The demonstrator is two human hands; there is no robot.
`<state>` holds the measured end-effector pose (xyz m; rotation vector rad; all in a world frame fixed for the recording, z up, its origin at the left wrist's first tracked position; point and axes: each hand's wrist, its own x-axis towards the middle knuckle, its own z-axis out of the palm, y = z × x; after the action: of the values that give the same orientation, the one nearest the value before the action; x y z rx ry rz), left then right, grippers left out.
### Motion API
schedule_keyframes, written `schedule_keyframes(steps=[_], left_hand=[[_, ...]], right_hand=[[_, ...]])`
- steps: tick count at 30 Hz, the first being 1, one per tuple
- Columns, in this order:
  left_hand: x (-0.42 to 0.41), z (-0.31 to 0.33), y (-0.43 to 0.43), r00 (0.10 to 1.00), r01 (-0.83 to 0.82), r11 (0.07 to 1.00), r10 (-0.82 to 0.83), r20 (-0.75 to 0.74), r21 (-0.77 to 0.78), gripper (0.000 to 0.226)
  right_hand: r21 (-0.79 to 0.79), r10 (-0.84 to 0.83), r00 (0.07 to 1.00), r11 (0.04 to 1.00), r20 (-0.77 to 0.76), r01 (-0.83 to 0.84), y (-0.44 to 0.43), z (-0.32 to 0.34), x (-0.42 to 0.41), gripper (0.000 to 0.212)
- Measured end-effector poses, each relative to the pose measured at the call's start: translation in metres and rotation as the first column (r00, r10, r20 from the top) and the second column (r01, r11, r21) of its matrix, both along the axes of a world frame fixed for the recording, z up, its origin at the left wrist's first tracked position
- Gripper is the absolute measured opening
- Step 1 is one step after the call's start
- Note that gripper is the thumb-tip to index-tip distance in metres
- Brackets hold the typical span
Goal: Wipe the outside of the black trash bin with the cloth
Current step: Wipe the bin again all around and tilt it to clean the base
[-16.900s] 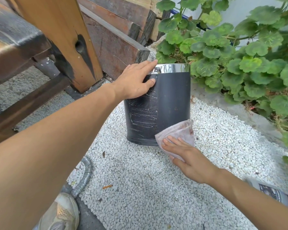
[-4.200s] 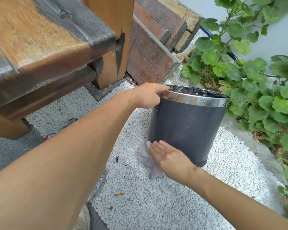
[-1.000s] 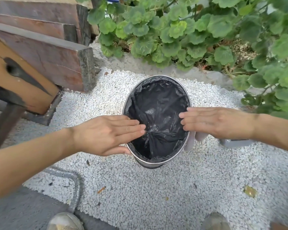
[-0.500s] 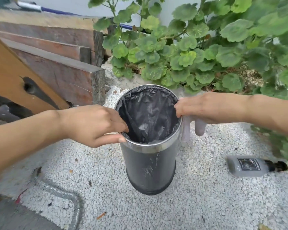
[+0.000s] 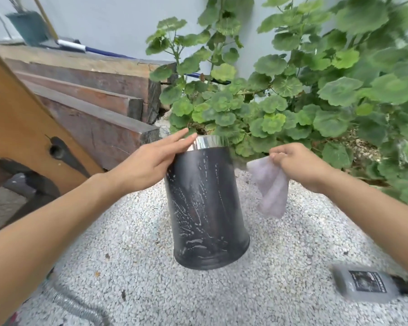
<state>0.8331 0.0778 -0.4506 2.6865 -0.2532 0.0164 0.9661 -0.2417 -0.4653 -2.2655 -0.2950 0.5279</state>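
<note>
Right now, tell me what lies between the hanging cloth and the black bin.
Nothing. In the head view, only bare white gravel shows between the cloth, pinched in the right hand, and the bin.

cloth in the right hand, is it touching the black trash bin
Apart. The head view shows white gravel between the hanging pale lilac cloth and the black cylindrical trash bin.

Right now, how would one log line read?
left hand: open, on bin rim | right hand: holding cloth off bin | bin streaked
</note>
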Motion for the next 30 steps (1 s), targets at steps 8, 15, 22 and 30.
schedule_keyframes(steps=[8,15,22,30], left_hand=[[0.010,-0.001,-0.016,0.992,-0.109,0.993,0.112,0.051,-0.049,0.051],[0.013,-0.018,-0.030,0.985,-0.162,0.983,0.166,0.036,-0.082,0.061],[0.014,-0.018,-0.030,0.980,-0.160,0.984,0.167,0.106,-0.074,0.062],[0.012,-0.018,-0.039,0.969,-0.164,0.979,0.182,0.166,-0.117,0.060]], right_hand=[[0.390,-0.121,0.993,0.914,-0.009,0.115,0.024,0.032,-0.016,0.034],[0.139,0.195,0.840,0.943,0.506,-0.302,0.091,0.006,-0.065,0.047],[0.168,0.178,0.828,0.936,0.531,-0.309,0.101,-0.020,-0.071,0.070],[0.185,0.175,0.844,0.934,0.507,-0.306,0.108,-0.031,-0.076,0.056]])
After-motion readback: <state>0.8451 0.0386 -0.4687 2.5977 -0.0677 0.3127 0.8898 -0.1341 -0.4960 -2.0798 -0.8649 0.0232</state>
